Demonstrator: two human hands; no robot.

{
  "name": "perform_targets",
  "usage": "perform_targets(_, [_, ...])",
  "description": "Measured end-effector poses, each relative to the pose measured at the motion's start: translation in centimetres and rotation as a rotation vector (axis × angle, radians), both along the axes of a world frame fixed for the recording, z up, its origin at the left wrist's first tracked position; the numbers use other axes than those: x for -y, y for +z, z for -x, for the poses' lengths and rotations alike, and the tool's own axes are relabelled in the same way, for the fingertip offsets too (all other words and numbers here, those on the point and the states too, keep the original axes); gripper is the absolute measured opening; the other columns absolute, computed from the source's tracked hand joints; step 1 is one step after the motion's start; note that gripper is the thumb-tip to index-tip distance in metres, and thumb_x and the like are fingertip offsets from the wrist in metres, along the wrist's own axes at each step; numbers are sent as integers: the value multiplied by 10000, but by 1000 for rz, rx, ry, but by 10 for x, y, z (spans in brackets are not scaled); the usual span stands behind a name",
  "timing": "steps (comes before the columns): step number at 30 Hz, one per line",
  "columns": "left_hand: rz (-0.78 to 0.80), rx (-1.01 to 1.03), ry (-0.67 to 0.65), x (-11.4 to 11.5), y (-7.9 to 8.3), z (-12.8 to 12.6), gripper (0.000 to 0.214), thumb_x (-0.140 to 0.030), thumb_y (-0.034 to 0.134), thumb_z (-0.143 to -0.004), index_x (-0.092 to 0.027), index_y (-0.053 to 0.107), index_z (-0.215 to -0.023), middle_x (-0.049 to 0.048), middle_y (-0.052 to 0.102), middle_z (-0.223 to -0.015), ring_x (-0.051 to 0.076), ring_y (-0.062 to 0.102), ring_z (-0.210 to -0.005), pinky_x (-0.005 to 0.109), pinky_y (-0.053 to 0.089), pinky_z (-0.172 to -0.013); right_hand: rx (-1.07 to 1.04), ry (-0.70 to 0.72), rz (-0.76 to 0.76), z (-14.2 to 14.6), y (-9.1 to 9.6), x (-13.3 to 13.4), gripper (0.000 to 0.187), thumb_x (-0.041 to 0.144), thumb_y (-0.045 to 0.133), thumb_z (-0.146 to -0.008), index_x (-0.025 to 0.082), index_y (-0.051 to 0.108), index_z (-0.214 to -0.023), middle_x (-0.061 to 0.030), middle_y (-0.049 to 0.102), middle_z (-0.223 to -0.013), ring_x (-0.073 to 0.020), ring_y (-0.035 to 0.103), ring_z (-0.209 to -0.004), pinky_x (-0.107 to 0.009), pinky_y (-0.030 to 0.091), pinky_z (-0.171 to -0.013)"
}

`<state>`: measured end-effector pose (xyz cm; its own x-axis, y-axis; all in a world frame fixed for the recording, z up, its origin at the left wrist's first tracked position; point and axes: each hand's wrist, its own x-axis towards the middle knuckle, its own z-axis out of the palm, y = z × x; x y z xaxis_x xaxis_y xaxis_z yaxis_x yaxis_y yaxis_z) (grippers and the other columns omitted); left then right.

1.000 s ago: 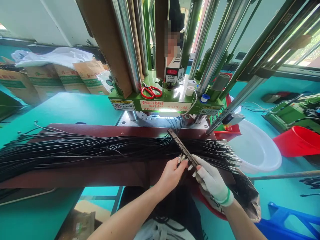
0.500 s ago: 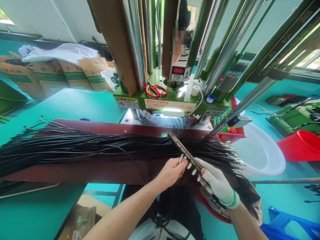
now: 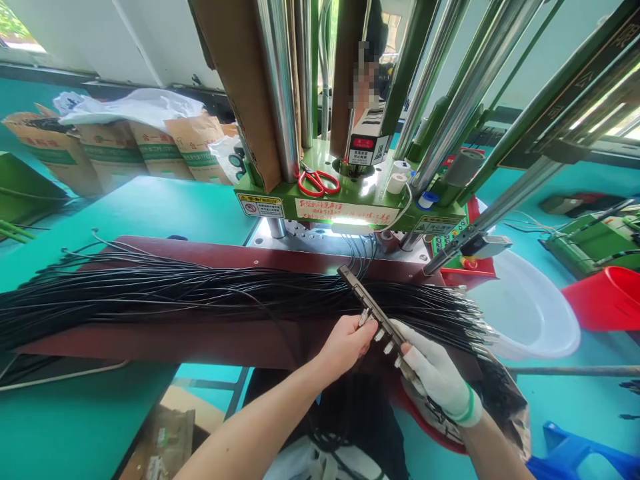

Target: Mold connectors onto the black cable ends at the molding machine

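Note:
My right hand [image 3: 440, 373], in a white glove with a green cuff, grips the lower end of a long, narrow metal bar [image 3: 363, 291]. The bar slants up and away to the left, above the bundle of cables. Several silver cable connectors [image 3: 389, 347] stick out along its near side. Bare and closed, my left hand [image 3: 349, 343] pinches one silver cable connector [image 3: 365, 317] at the bar's edge; the fingertips partly cover it. Black cables [image 3: 190, 293] with silver ends lie in a thick bundle across the brown board [image 3: 165, 343] just beyond my hands.
A green press [image 3: 350, 200] stands ahead, with red-handled scissors [image 3: 319, 181] and thread spools [image 3: 399, 177] on its ledge. To the right are a white tub [image 3: 537, 300], a red bucket [image 3: 607, 300] and a blue stool [image 3: 583, 453]. Paper sacks [image 3: 115, 157] stand at the back left.
The whole view has shifted slightly to the right. Both hands keep their hold on the bar and the connector, with almost no movement relative to each other.

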<state>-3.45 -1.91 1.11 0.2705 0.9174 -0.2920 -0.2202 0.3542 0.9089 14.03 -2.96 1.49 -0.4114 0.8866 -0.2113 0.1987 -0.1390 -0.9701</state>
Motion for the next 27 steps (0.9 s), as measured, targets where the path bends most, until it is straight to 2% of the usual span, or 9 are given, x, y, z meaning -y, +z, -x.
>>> perform_targets(3, [-2, -2, -34, -2, 0, 3, 434, -509, 498, -740, -180, 349, -499, -95, 236, -380, 24, 165, -351, 200, 131, -373, -42, -53, 32, 2, 0, 0, 573, 458, 440, -850, 88, 404, -1286, 20, 427, -562, -52, 281, -413, -184, 166, -348])
perform_targets(5, [-55, -50, -28, -4, -1, 7, 406, -508, 471, -768, -170, 403, -554, -81, 299, -405, 35, 234, -359, 189, 180, -369, -85, -112, 53, 4, 2, 1, 573, 459, 472, -831, 83, 430, -1262, 12, 440, -568, -53, 283, -421, -184, 153, -354])
perform_targets(7, [-135, -127, 45, -3, -3, 11, 386, -515, 440, -791, -160, 460, -639, -57, 390, -466, 52, 337, -395, 181, 249, -376, -122, -150, 79, 6, 4, 0, 588, 467, 491, -815, 77, 439, -1251, 9, 449, -571, -49, 272, -413, -183, 144, -347])
perform_targets(9, [-177, -168, 176, -1, -4, 16, 363, -506, 410, -815, -159, 490, -745, -56, 415, -496, 59, 379, -411, 172, 286, -378, -137, -159, 99, 6, 6, 0, 605, 471, 498, -807, 72, 433, -1257, 18, 435, -555, -48, 260, -403, -180, 146, -332])
perform_targets(12, [-96, -70, 335, 7, -5, 18, 296, -483, 397, -835, -192, 444, -860, -102, 336, -437, 50, 297, -340, 158, 244, -333, -134, -147, 116, 4, 9, -1, 627, 464, 510, -803, 57, 415, -1271, 41, 383, -514, -56, 263, -403, -175, 157, -317])
perform_targets(16, [46, 161, 422, 13, -3, 14, 293, -479, 473, -798, -219, 344, -759, -119, 330, -430, 38, 236, -310, 147, 167, -303, -122, -106, 107, 3, 10, -1, 631, 456, 512, -808, 39, 411, -1272, 33, 381, -521, -58, 281, -420, -170, 135, -316])
perform_targets(18, [62, 189, 410, 13, -2, 13, 315, -458, 529, -767, -198, 363, -704, -112, 336, -417, 25, 243, -313, 145, 165, -316, -113, -95, 103, 3, 9, -1, 617, 451, 501, -818, 42, 413, -1271, 29, 386, -522, -53, 272, -414, -172, 118, -319])
perform_targets(22, [119, 149, 277, 11, -2, 14, 336, -443, 607, -699, -145, 474, -619, -92, 335, -362, 13, 249, -314, 152, 143, -328, -98, -35, 111, 2, 9, -2, 581, 442, 491, -830, 57, 430, -1260, 14, 409, -552, -52, 278, -424, -174, 121, -325])
perform_targets(27, [155, 169, 174, 8, -2, 18, 352, -442, 617, -687, -144, 477, -563, -95, 306, -328, 4, 198, -289, 168, 101, -324, -108, 29, 94, -2, 7, -3, 517, 423, 451, -860, 98, 438, -1262, 12, 400, -593, -49, 270, -443, -170, 130, -342])
